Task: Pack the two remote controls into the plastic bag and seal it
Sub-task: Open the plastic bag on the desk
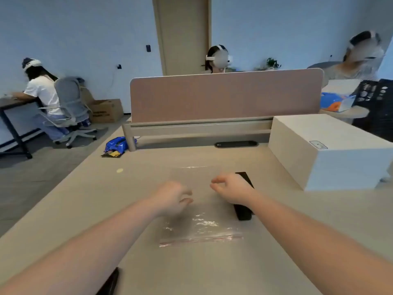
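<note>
Head view, looking forward and down over a beige desk. A clear plastic bag lies flat on the desk, its red-lined zip edge nearest the person and its far edge toward the pink partition panel. The left hand is above the left part of the bag, fingers loosely curled, thumb and fingertips close together; no object is seen in it, and whether it pinches the film cannot be told. The right hand is above the bag's right edge, fingers half curled and apart, grasping nothing visible. A black remote control lies on the desk just beside the bag's right edge, running lengthwise away from the person; the right hand and wrist cross over its middle, so only its far tip and near end show. Contact between hand and remote cannot be judged. A second dark object, only partly in frame, lies at the near desk edge beneath the left forearm, well apart from the bag. A white box stands to the right.
</note>
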A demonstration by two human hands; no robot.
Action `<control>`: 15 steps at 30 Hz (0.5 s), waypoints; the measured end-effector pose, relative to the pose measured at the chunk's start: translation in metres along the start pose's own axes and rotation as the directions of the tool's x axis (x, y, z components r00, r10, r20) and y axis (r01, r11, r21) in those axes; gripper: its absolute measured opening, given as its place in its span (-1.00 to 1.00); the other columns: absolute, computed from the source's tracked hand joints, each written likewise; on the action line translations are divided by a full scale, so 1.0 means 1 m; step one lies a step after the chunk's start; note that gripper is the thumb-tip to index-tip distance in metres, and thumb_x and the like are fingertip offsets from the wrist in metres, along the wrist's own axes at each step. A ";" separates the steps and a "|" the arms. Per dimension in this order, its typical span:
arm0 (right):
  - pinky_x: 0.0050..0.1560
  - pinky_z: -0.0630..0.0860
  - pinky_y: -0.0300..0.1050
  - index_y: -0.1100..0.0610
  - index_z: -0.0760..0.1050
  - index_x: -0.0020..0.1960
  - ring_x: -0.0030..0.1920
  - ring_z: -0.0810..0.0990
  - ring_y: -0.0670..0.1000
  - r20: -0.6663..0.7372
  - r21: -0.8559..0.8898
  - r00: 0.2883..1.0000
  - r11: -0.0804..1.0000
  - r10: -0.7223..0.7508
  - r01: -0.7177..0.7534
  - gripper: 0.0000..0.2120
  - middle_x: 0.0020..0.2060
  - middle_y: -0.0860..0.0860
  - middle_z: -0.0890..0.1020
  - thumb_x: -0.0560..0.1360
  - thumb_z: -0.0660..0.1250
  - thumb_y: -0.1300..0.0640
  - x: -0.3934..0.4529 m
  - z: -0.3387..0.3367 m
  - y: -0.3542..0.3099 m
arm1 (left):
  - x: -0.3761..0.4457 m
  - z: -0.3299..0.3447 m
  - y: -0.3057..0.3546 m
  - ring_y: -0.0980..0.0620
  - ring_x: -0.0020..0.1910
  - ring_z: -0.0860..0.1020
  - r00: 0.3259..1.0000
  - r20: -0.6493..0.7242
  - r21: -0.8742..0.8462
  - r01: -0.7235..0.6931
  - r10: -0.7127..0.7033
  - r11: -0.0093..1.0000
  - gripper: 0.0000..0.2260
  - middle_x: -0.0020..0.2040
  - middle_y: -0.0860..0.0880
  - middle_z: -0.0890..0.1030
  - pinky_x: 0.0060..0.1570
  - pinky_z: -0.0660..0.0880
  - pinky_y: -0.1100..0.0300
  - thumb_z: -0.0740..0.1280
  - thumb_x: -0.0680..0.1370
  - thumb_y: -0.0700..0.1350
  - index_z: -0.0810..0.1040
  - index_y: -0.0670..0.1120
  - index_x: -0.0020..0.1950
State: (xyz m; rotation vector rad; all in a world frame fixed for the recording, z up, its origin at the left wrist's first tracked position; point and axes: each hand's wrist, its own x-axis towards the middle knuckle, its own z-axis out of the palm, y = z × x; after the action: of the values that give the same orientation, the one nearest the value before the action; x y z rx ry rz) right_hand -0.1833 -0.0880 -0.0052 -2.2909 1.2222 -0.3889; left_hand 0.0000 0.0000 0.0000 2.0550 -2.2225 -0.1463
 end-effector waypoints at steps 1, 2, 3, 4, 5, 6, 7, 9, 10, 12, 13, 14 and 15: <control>0.34 0.39 -0.04 0.09 0.50 0.26 0.29 0.47 0.05 0.012 -0.037 1.000 0.999 0.004 -0.004 -0.65 0.26 0.03 0.56 0.55 0.20 -0.04 -0.010 0.005 0.004 | -0.009 0.008 0.007 -0.14 0.22 0.48 1.000 0.031 0.006 -0.005 0.005 1.000 -0.70 0.21 -0.13 0.57 0.19 0.41 0.08 0.26 0.53 0.01 0.51 -0.10 0.20; 0.31 0.41 -0.05 0.08 0.50 0.25 0.27 0.49 0.05 0.013 -0.057 1.000 0.998 0.008 -0.008 -0.66 0.25 0.04 0.57 0.55 0.20 -0.04 -0.020 0.008 0.007 | -0.017 0.014 0.013 -0.13 0.21 0.48 0.999 0.037 0.011 -0.021 0.020 1.000 -0.69 0.21 -0.13 0.57 0.18 0.42 0.09 0.27 0.52 0.04 0.51 -0.09 0.19; 0.28 0.44 -0.06 0.07 0.51 0.24 0.24 0.51 0.05 0.011 -0.051 1.000 0.999 0.019 -0.018 -0.66 0.23 0.04 0.58 0.54 0.21 -0.04 -0.029 0.013 0.011 | -0.025 0.021 0.018 -0.12 0.19 0.49 0.998 0.045 0.012 -0.041 0.040 0.999 -0.66 0.20 -0.11 0.57 0.15 0.43 0.09 0.29 0.50 0.09 0.52 -0.07 0.18; 0.25 0.47 -0.07 0.06 0.51 0.22 0.21 0.54 0.05 0.015 -0.042 0.999 0.998 0.039 -0.039 -0.68 0.21 0.04 0.60 0.54 0.22 -0.04 -0.039 0.014 0.013 | -0.032 0.026 0.024 -0.11 0.16 0.50 0.997 0.048 0.014 -0.062 0.062 0.998 -0.63 0.19 -0.08 0.57 0.12 0.45 0.09 0.30 0.47 0.15 0.52 -0.05 0.16; 0.22 0.48 -0.08 0.06 0.52 0.21 0.18 0.55 0.04 0.018 -0.037 0.998 0.998 0.053 -0.052 -0.69 0.19 0.04 0.61 0.54 0.22 -0.04 -0.046 0.016 0.016 | -0.038 0.030 0.028 -0.09 0.13 0.51 0.995 0.072 0.012 -0.077 0.076 0.997 -0.59 0.17 -0.05 0.57 0.08 0.47 0.09 0.31 0.44 0.21 0.52 -0.03 0.14; 0.20 0.50 -0.08 0.05 0.53 0.20 0.15 0.56 0.03 0.011 -0.040 0.998 0.997 0.059 -0.059 -0.70 0.17 0.04 0.62 0.53 0.23 -0.04 -0.052 0.017 0.017 | -0.042 0.033 0.030 -0.07 0.10 0.52 0.992 0.093 0.007 -0.086 0.084 0.996 -0.55 0.14 -0.03 0.57 0.03 0.48 0.09 0.32 0.39 0.27 0.51 -0.01 0.11; 0.18 0.50 -0.09 0.03 0.54 0.18 0.13 0.57 0.03 0.002 -0.040 0.998 0.997 0.061 -0.061 -0.71 0.15 0.03 0.63 0.53 0.23 -0.04 -0.056 0.017 0.019 | -0.046 0.035 0.031 -0.06 0.06 0.52 0.989 0.114 0.012 -0.091 0.089 0.996 -0.54 0.10 -0.01 0.57 -0.02 0.48 0.09 0.31 0.36 0.31 0.51 0.00 0.06; 0.16 0.51 -0.08 0.02 0.55 0.15 0.12 0.57 0.02 -0.038 -0.028 0.998 0.998 0.054 -0.055 -0.74 0.13 0.00 0.63 0.53 0.24 -0.03 -0.061 0.016 0.020 | -0.051 0.040 0.034 -0.08 0.00 0.53 0.987 0.113 0.033 -0.114 0.110 0.993 -0.62 0.03 -0.01 0.58 -0.10 0.47 0.08 0.30 0.40 0.28 0.50 -0.03 -0.06; 0.15 0.51 -0.08 0.02 0.57 0.13 0.12 0.57 0.01 -0.057 -0.017 0.997 0.999 0.043 -0.044 -0.75 0.12 -0.01 0.64 0.52 0.25 -0.01 -0.063 0.015 0.019 | -0.052 0.044 0.035 -0.09 -0.01 0.54 0.988 0.092 0.052 -0.127 0.122 0.991 -0.68 0.01 -0.02 0.58 -0.13 0.47 0.08 0.28 0.45 0.22 0.51 -0.04 -0.09; 0.11 0.51 -0.11 0.06 0.60 0.08 0.09 0.58 0.01 -0.102 0.013 0.995 1.000 0.018 -0.017 -0.78 0.06 -0.01 0.66 0.52 0.26 0.03 -0.064 0.015 0.017 | -0.052 0.049 0.038 -0.11 0.02 0.54 0.990 0.035 0.098 -0.142 0.139 0.985 -0.77 0.03 -0.04 0.60 -0.13 0.46 0.08 0.20 0.53 0.07 0.55 -0.05 -0.08; 0.07 0.52 -0.11 0.09 0.61 0.03 0.04 0.59 0.02 -0.127 0.024 0.992 1.000 0.006 -0.003 -0.80 0.00 0.00 0.68 0.52 0.27 0.05 -0.065 0.016 0.015 | -0.052 0.052 0.038 -0.13 0.03 0.53 0.990 0.014 0.109 -0.139 0.138 0.984 -0.78 0.04 -0.05 0.60 -0.13 0.46 0.08 0.17 0.55 0.01 0.56 -0.06 -0.07; 0.03 0.53 -0.09 0.12 0.62 -0.03 -0.02 0.59 0.03 -0.149 0.034 0.989 0.999 -0.009 0.015 -0.82 -0.09 0.01 0.68 0.51 0.28 0.07 -0.066 0.018 0.013 | -0.051 0.055 0.038 -0.14 0.03 0.53 0.991 -0.005 0.106 -0.132 0.133 0.986 -0.77 0.03 -0.07 0.60 -0.12 0.47 0.06 0.15 0.55 -0.01 0.56 -0.07 -0.07; -0.03 0.53 -0.08 0.14 0.61 -0.11 -0.10 0.58 0.03 -0.164 0.048 0.986 0.999 -0.016 0.025 -0.83 -0.20 0.00 0.65 0.51 0.29 0.08 -0.067 0.019 0.011 | -0.050 0.057 0.038 -0.16 0.03 0.53 0.993 -0.015 0.100 -0.111 0.113 0.989 -0.77 0.02 -0.08 0.60 -0.11 0.47 0.05 0.14 0.55 -0.02 0.56 -0.08 -0.07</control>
State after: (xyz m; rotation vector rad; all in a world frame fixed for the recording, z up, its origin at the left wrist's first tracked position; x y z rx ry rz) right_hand -0.2189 -0.0320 -0.0284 -2.2672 1.2532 -0.6188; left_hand -0.0424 0.0527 -0.0514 1.9616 -2.3713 -0.0053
